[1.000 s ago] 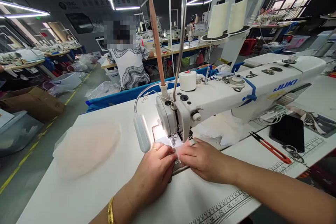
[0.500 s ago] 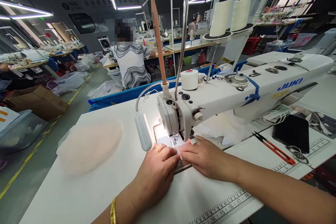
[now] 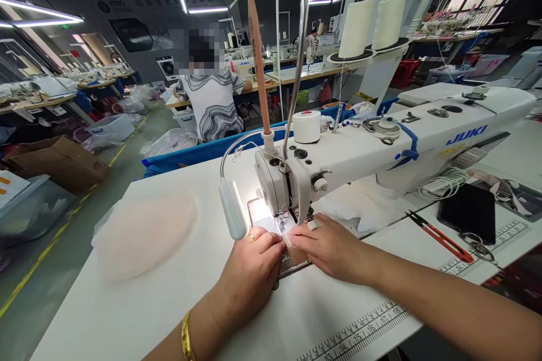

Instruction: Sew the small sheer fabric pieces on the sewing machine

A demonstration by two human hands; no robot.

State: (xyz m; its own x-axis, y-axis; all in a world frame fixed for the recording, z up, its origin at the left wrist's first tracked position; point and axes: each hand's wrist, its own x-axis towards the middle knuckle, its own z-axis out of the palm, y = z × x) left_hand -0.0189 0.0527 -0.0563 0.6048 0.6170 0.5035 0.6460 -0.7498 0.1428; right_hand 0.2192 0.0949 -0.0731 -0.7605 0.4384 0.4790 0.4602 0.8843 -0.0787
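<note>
Nearest: white work surface [image 3: 139, 304] w/ printed ruler strip [image 3: 359, 333] along front edge. Left forearm carries gold bangle [image 3: 185, 337]. Left hand [image 3: 249, 273] lies palm down on surface, fingers together, pressing small pale fabric piece [image 3: 289, 238] flat; gold ring on one finger. Right hand [image 3: 330, 248] opposite, fingertips pinched on same piece, thumb and index touching it. Grip of both hands: closed down on fabric, not lifted. Fabric piece sits at needle area of white JUKI sewing machine [image 3: 381, 146], directly under machine head, lit by small white gooseneck lamp [image 3: 232, 215] just left of needle. Exact position of presser foot: cannot tell, hidden by fingers.

Mid-distance, left on surface: stack of pale pink oval pads [image 3: 146, 234], well apart from hands. Right on surface: red-handled thread snips [image 3: 440, 237], beside them black flat rectangular device [image 3: 468, 213] and coil of white cable [image 3: 442, 183]. On machine arm: white thread spool w/ red top [image 3: 307, 126].

Behind: two tall white thread cones [image 3: 372, 25] on stand, blue-edged partition [image 3: 195, 152] at back of surface.

Far: person in black-and-white patterned shirt [image 3: 212, 104] seated at another station, back to camera. Brown cardboard box [image 3: 55, 161] on floor at left, yellow floor line [image 3: 34, 262] alongside.
</note>
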